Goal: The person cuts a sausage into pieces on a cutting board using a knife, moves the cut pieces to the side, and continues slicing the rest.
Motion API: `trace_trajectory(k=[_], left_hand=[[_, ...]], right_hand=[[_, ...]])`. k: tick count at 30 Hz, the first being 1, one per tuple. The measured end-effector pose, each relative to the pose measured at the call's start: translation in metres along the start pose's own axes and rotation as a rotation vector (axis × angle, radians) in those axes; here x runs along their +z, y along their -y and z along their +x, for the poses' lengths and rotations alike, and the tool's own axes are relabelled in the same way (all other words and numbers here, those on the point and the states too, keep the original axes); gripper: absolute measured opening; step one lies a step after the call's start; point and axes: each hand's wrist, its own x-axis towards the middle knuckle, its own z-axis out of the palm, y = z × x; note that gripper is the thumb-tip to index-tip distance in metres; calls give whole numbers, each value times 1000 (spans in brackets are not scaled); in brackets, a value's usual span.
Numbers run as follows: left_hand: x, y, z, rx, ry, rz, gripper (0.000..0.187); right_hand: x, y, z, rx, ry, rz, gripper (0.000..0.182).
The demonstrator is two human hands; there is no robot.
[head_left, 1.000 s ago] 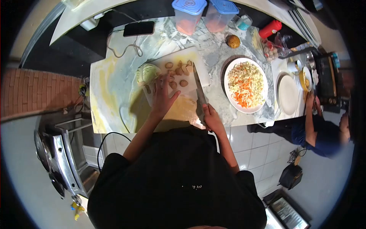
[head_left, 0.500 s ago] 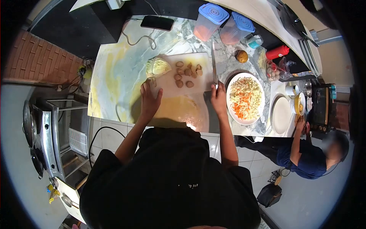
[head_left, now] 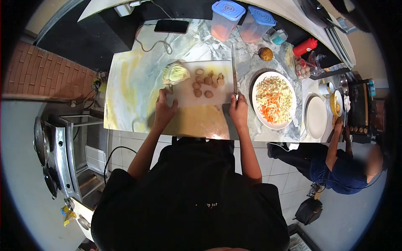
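My right hand is closed round the handle of a long knife, its blade pointing away from me along the right edge of the white cutting board. At the board's left edge rests my left hand, thumb and fingers apart. Several rounded brown food pieces, some cut, lie on the board; their kind is hard to tell. A part of a cabbage sits at the board's far left corner. Right of the knife stands a large white plate of shredded vegetables, pale and orange.
At the back are a phone with a cable and two blue-lidded containers. A brown round item, a red bottle and a stack of plates are further right. Another person works at the right.
The whole view has shifted slightly. My right hand keeps its hold on the knife, and my left hand stays by the board's left edge. The food pieces look unmoved on the board.
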Motion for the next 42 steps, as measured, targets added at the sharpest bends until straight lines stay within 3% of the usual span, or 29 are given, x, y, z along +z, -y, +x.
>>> trace_trajectory(k=[3,6,8,12,14,17,21,23,32,38,42], left_hand=[[2,9,-4,46,13,11,41],[-2,-2,-15,38,60,98,45],[0,-24,-18,119,-96,223,50],[15,-49,-19,264,-107,278,60],[32,-60,-15,346,123,249,66],[50,-85,-12,312,255,449,72],[80,-68,-4,477,231,487,71],[90,-62,-2,481,110,563,63],[84,-44,13,617,187,606,52],[72,-21,32,680,130,619,43],[67,-22,34,777,104,512,48]], right_hand=[[-1,0,-18,44,28,-17,37],[-5,2,-38,-95,-6,-12,35],[-16,9,-46,-27,22,50,34],[-35,17,-72,136,111,98,30],[-41,18,-88,99,142,125,29],[-51,15,-93,78,206,203,27],[-59,10,-105,79,204,339,23],[-66,9,-112,96,217,363,22],[-58,-6,-136,84,188,418,33],[-42,15,-120,251,158,290,37],[-14,25,-106,289,38,228,39]])
